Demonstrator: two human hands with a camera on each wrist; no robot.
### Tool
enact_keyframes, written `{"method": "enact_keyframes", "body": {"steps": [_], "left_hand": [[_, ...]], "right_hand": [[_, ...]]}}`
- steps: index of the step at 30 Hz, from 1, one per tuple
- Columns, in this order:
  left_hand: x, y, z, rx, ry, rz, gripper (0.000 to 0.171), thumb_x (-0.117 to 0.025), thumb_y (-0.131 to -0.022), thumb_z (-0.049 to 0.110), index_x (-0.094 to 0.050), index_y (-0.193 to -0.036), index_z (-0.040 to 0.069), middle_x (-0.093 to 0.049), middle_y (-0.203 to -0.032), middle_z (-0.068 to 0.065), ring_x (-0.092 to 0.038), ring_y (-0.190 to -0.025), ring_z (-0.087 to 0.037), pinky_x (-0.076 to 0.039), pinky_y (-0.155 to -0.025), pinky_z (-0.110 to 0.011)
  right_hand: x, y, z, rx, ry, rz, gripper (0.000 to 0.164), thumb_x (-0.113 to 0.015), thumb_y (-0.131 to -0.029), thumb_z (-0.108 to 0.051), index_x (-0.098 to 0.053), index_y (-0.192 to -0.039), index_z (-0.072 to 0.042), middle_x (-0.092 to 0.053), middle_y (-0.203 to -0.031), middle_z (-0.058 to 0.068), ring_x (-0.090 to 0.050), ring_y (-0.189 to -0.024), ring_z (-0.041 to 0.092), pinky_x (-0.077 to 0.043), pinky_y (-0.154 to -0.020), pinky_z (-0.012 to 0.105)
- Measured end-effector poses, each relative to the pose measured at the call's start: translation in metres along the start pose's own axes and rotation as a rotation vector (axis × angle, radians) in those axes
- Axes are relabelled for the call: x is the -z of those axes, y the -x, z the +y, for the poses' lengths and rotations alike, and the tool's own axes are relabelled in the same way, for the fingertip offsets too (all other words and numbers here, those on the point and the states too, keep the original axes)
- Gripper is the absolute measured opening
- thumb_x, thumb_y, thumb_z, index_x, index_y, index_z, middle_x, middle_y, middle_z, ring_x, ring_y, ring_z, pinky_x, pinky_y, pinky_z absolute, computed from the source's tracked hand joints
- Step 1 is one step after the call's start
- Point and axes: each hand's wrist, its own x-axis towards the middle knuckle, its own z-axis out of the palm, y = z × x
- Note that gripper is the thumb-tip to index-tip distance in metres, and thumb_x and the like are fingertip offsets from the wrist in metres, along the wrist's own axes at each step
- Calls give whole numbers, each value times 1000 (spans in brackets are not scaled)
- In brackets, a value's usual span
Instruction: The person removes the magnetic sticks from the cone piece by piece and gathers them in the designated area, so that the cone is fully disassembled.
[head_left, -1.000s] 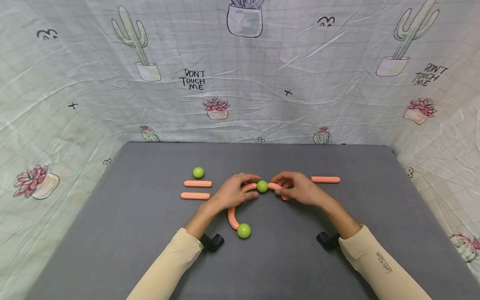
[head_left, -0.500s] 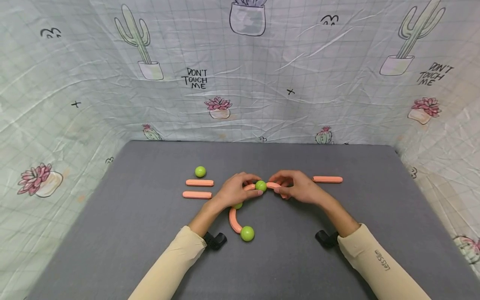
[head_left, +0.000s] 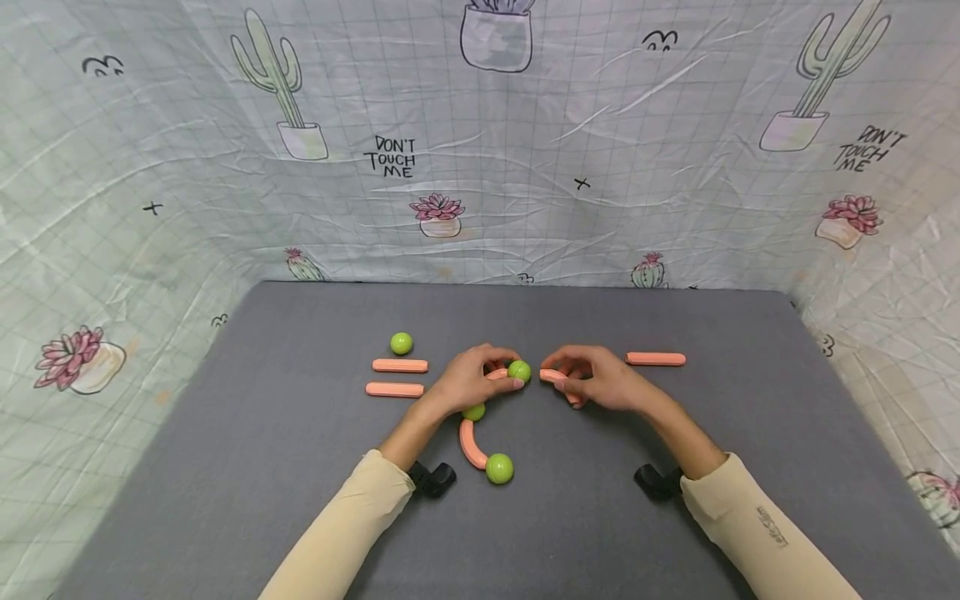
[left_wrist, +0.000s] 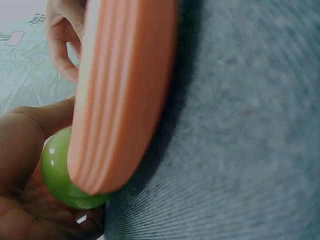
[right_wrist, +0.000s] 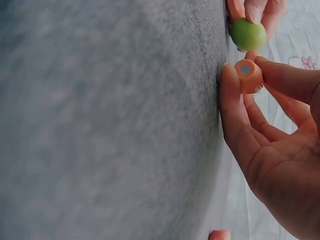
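My left hand (head_left: 472, 379) grips a shiny green ball (head_left: 519, 372) between thumb and fingers, with a curved orange stick (head_left: 497, 374) at the ball's left, partly hidden. Under that wrist, a second green ball (head_left: 474, 412) meets another curved orange stick (head_left: 471, 446), which ends at a third green ball (head_left: 499, 468). My right hand (head_left: 603, 379) pinches a separate curved orange stick (head_left: 553, 377), a small gap away from the gripped ball. In the right wrist view, this stick's end (right_wrist: 245, 69) shows a pale round inset. A ridged orange stick (left_wrist: 120, 90) fills the left wrist view.
On the grey tabletop (head_left: 570, 517), two straight orange sticks (head_left: 400, 366) and a loose green ball (head_left: 401, 343) lie to the left. One more straight orange stick (head_left: 656, 359) lies beyond the right hand. A cactus-print cloth (head_left: 480, 167) encloses the back and sides.
Half a second ago the right hand's curved stick touched the gripped green ball; now they are apart, the stick drawn slightly right. The left fingers have come further over the ball.
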Motion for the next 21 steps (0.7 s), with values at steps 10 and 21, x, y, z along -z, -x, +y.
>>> {"method": "enact_keyframes", "body": {"steps": [10,21], "left_hand": [[0,-1,0,35,-14,8,39,-80,-92,38,-74,-128,22,-70,-112,-3,-59,-92,-15,-46,-81,-31],[1,1,2,50,-34,6,40,-80,-92,39,-74,-128,23,-70,-112,-1,-59,-94,-14,-46,-83,-31]], "right_hand": [[4,11,5,21,14,21,34,-59,-107,-14,-63,-140,-8,-64,-85,17,-64,-71,23,-62,-67,37],[14,25,7,1,37,28,60,-79,-90,-2,-57,-146,-8,-66,-134,19,-70,-109,32,-59,-82,35]]}}
